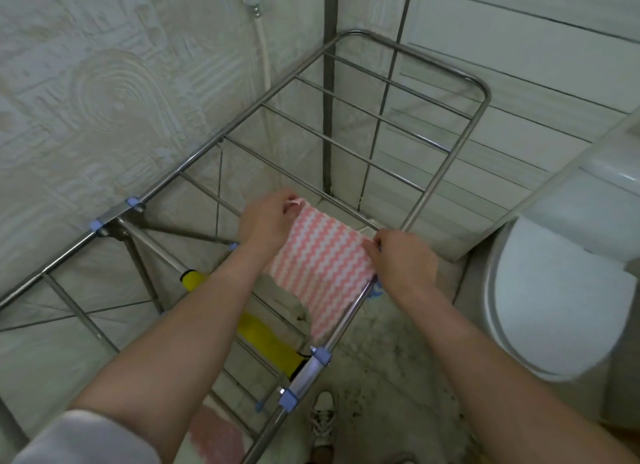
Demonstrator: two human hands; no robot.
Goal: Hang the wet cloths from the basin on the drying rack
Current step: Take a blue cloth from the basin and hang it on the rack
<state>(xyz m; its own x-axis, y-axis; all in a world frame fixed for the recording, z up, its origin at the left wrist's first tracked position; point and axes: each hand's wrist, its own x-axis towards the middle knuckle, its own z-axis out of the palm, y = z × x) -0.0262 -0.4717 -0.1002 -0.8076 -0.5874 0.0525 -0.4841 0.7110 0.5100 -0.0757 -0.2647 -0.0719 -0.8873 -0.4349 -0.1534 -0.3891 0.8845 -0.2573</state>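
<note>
I am pinching two corners of the pink-and-white zigzag cloth (322, 255), my left hand (268, 219) taking the far corner and my right hand (401, 257) the corner by the side rail of the steel drying rack (446, 172). I am holding it apart like this so it is lying flat over the rods, I judge, for even drying. It is looking thin, its near end drooping between the rods.
</note>
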